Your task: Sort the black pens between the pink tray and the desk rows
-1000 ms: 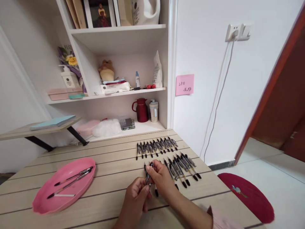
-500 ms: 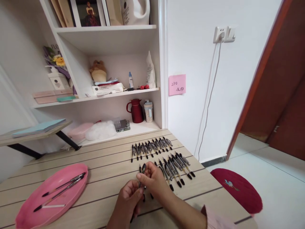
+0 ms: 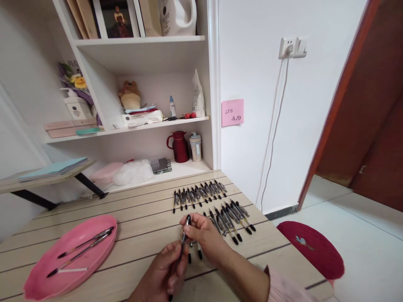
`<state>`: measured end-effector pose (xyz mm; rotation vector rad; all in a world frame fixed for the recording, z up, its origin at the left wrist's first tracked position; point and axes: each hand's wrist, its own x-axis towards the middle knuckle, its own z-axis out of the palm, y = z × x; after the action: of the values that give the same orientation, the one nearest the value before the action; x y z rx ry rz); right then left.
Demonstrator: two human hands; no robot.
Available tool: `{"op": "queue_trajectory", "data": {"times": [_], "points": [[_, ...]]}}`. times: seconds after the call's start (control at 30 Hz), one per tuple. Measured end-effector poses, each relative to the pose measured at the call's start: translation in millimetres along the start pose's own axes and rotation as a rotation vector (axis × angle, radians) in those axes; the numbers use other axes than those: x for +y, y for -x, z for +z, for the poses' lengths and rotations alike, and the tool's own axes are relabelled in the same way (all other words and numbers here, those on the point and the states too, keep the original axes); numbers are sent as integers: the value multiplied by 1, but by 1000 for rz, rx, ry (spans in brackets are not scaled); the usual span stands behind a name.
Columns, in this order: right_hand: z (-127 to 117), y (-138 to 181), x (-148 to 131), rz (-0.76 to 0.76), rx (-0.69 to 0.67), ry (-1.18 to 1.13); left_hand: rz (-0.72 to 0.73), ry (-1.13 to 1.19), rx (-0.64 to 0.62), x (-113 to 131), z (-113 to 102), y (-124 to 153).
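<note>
A black gel pen (image 3: 183,238) is held at a slant between both hands above the table. My right hand (image 3: 206,237) pinches its dark upper end with thumb and fingers. Below it, my left hand (image 3: 166,268) has its fingers closed round the lower barrel, and the dark bottom end shows beneath. Under and beside my right hand lies a row of pens (image 3: 231,218), partly hidden by it. Farther back is a second row of pens (image 3: 200,195), made up of several pieces with black ends.
A pink tray (image 3: 105,251) at the left holds two long pens (image 3: 85,247) and a white stick (image 3: 74,269). Shelves with a red jug (image 3: 180,147) and a cup (image 3: 195,147) stand behind the table. A red stool (image 3: 311,251) is at the right.
My left hand has shifted slightly down and left along the pen. The pen's dark upper end stands out more clearly above my right fingers. The pens on the table look unmoved.
</note>
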<state>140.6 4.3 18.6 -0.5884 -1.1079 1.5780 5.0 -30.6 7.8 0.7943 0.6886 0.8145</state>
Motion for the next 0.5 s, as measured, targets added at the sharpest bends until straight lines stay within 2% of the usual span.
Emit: {"op": "queue_trajectory", "data": {"times": [0.1, 0.23, 0.33, 0.4, 0.5], "points": [[0, 0, 3, -19, 15, 23, 62, -82, 58, -1, 3, -3], [-1, -3, 10, -82, 190, 284, 199, -335, 293, -6, 4, -13], [-2, -5, 10, -87, 242, 398, 247, -478, 417, -9, 3, -16], [-2, -5, 8, -75, 212, 356, 260, -479, 410, -8, 5, -14], [-2, -3, 5, -60, 123, 222, 178, -356, 278, -3, 7, -6]]}}
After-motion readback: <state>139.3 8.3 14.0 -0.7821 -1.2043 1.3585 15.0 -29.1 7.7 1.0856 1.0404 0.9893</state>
